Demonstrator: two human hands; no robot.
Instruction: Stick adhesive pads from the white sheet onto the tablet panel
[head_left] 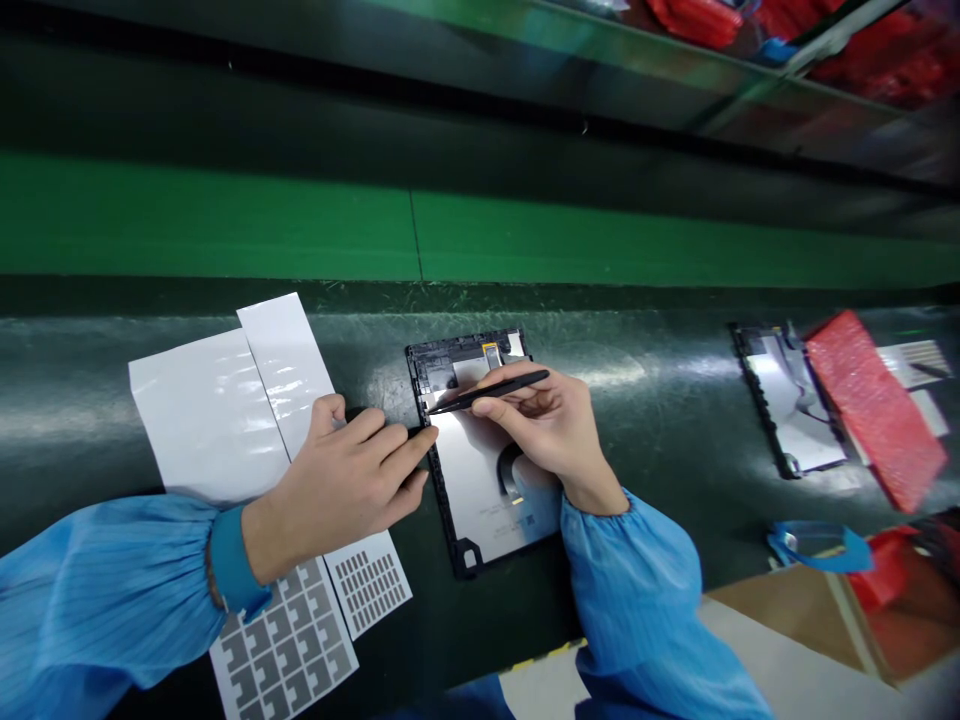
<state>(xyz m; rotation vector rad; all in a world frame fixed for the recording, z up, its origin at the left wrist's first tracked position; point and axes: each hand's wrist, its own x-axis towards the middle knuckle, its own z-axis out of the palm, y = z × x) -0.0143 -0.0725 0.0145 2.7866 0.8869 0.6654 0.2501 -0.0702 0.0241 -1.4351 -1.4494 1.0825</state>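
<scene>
An opened tablet back frame (480, 500), black rimmed with a silver inside, lies on the dark bench in front of me. My right hand (547, 425) is closed on black tweezers (491, 391), whose tip touches the frame's upper left part. My left hand (345, 480) rests beside the frame's left edge, its fingers stretched toward the tweezers' tip and pressing there. Both arms wear blue sleeves.
White backing sheets (217, 410) and sheets of grey sticker pads (289, 650) lie under and left of my left hand. At the right lie another opened tablet frame (780, 400), a red foam block (874, 405) and a blue tape loop (814, 545). A green strip (300, 235) runs behind the bench.
</scene>
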